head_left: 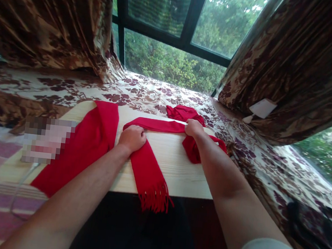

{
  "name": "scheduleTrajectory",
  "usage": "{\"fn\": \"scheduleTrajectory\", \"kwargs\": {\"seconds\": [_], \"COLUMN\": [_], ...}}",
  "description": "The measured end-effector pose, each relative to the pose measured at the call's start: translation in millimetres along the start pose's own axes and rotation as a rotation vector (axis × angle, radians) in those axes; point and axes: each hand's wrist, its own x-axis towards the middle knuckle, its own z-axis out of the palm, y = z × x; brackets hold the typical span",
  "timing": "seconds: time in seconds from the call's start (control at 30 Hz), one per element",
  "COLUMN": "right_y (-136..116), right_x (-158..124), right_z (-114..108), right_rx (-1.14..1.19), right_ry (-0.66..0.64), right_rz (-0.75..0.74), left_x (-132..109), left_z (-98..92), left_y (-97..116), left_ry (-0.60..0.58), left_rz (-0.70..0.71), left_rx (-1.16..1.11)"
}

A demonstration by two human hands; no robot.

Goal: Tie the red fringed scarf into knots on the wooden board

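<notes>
Head view shows the red scarf (151, 164) bent on the desk (178, 178), its fringe (154, 197) hanging past the near edge. The left hand (133, 138) has its grip closed over the bend; the right hand (194, 128) holds the scarf in a narrow grip toward the far right corner. If the right hand pulls harder than the left presses, the bend may slip and crease. No brand, label or writing can be read.

Fringed red scarf (149, 164) lies bent on board (174, 181), right part seemingly bunched.
</notes>
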Motion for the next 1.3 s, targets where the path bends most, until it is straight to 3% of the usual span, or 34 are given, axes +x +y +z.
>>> {"fn": "scheduleTrajectory", "kwargs": {"seconds": [0.2, 0.43, 0.57, 0.7, 0.87, 1.07, 1.3], "right_y": [47.0, 58.5, 50.2, 43.5, 42.1, 53.3, 71.6], "right_x": [3.5, 5.7, 0.6, -1.7, -1.9, -3.7, -3.8], "right_z": [9.9, 6.5, 2.8, -3.4, -15.3, -24.3, -20.1], "right_rx": [0.115, -0.002, -0.101, -0.006, -0.025, -0.194, -0.260], "right_ry": [-0.172, -0.348, -0.191, 0.021, 0.124, 0.090, 0.008], "right_rz": [0.058, -0.030, -0.004, 0.085, 0.142, 0.001, 0.037], "left_x": [1.3, 3.3, 3.8, 4.9, 7.0, 8.8, 9.6], "left_z": [-1.0, 3.5, 4.4, 5.5, 7.8, 9.0, 8.4], "left_y": [0.5, -3.0, -3.1, -4.1, -6.8, -8.7, -9.5], "left_ry": [-0.013, -0.006, -0.015, -0.025, -0.043, -0.049, -0.059], "left_rz": [-0.006, 0.033, 0.013, 0.008, -0.013, -0.038, -0.063], "left_rx": [0.012, 0.064, 0.077, 0.085, 0.075, 0.049, 0.031]}}
